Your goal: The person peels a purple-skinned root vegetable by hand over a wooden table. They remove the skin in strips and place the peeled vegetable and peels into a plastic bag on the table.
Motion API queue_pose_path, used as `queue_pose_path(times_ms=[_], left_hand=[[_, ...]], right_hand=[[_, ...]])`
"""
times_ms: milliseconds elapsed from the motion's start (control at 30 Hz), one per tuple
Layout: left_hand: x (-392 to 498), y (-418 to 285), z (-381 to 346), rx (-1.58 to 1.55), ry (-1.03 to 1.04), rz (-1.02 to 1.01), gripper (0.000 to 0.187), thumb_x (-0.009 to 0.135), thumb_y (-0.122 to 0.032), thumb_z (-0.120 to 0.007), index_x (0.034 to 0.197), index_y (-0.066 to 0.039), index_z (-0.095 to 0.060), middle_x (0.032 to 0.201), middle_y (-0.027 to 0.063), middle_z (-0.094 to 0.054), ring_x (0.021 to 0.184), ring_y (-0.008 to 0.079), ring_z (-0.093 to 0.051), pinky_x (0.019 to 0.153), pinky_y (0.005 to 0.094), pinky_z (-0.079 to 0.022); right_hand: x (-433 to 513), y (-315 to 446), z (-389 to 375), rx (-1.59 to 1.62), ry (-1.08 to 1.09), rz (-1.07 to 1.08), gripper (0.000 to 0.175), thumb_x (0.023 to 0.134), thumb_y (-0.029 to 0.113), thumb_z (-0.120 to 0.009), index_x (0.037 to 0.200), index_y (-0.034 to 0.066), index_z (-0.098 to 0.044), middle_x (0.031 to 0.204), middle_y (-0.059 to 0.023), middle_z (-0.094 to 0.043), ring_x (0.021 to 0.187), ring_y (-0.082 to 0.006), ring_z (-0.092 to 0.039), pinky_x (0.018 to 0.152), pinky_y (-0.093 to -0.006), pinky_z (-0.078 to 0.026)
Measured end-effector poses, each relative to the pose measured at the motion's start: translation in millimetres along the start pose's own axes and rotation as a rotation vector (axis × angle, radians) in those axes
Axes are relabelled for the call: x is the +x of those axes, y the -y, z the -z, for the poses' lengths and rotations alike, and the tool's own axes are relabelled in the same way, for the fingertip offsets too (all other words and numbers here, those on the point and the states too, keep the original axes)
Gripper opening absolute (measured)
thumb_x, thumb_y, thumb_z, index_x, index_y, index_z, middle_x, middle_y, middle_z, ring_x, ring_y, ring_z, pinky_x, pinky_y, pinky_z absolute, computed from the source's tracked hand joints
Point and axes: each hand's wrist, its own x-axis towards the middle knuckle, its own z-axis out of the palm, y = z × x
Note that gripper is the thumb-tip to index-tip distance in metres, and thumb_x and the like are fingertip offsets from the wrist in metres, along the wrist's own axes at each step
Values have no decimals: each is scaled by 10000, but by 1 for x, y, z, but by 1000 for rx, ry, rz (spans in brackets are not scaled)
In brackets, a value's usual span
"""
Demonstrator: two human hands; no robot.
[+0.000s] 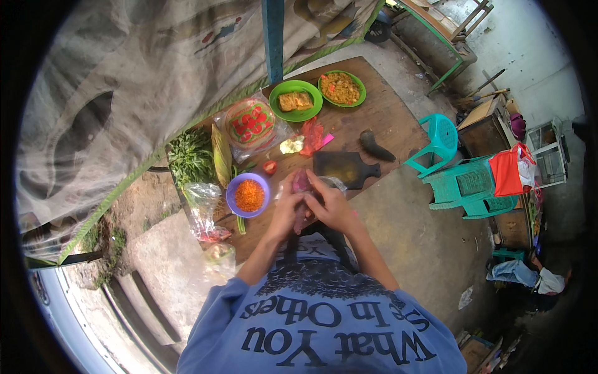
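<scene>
Just in front of my body, over the near edge of a wooden table (397, 110), both hands grip a purplish-red item (301, 181). My left hand (283, 208) closes around it from the left; my right hand (332, 205) has its fingers and thumb on the other side. The fingers cover much of it, and what it is cannot be told. Clear plastic (335, 182) lies behind my right hand. Beyond that is a dark cutting board (338, 166) with a handle. To the left stand a purple bowl (229, 198) of shredded orange food and a cut tomato (269, 167).
Leafy greens (191, 156), a corn cob in husk (221, 154) and packaged round sheets (250, 124) occupy the left. Green plates (280, 114) (343, 104) hold food at the back. A curved stone pestle (376, 146) lies right; teal plastic stools (439, 135) and a seated person (523, 276) are farther off.
</scene>
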Motion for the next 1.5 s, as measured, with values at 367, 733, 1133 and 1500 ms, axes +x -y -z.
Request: queue_pose_path(times_ms=[367,733,1133,1500], left_hand=[[-1,-2,5,69,0,-8,590,1032,-136,-451,1591,-97,-267,1110,101,-613,735,126,-602,625,250,-521],[5,-1,11,48,-22,-69,580,1067,-225,-487,1587,-83,-272,1134,99,-610,723,120,-589,607,247,-504],[-1,-4,6,-133,133,19,567,1065,-269,-528,1546,-112,-270,940,82,-572,588,144,-519,541,279,-467],[-4,-12,3,-295,137,255,522,1042,-181,-441,1524,-193,-241,1062,105,-557,702,177,-549,569,320,-484]], right_hand=[[-2,13,-5,-135,-57,79,581,1007,232,-582,1493,-51,-435,1211,-341,-637,1090,-479,-633,893,-491,-521],[7,11,-17,-118,-114,69,533,1020,250,-565,1447,-61,-492,1161,-330,-660,1008,-473,-663,845,-486,-535],[16,8,14,20,45,87,575,975,238,-653,1451,-41,-494,1187,-271,-692,1087,-371,-701,911,-399,-543],[15,19,44,93,275,-123,592,964,215,-709,1470,-5,-495,1035,-133,-714,860,-139,-654,781,-315,-522]])
